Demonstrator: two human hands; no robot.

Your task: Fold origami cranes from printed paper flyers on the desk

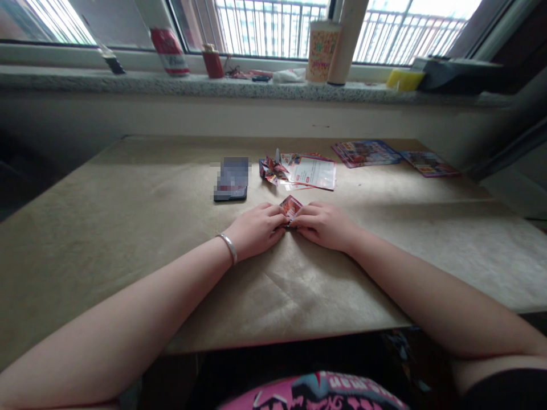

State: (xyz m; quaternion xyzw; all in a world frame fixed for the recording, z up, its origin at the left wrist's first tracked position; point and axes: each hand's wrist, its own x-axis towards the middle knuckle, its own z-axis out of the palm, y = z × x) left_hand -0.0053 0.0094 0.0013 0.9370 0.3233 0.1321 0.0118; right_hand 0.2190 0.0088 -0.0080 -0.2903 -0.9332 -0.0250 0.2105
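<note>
Both of my hands rest on the brown paper-covered table (128, 228), meeting at its middle. My left hand (256, 229), with a silver bangle on its wrist, has its fingers curled onto a small folded piece of red printed paper (291, 206). My right hand (325, 225) pinches the same folded paper from the other side. Only the paper's upper tip shows between the fingertips.
A dark phone (231, 179) lies just beyond my left hand. A finished folded paper figure (272, 169) sits beside loose leaflets (314, 172). More printed sheets (365, 152) lie at the far right. Cans and cups stand on the windowsill (171, 84).
</note>
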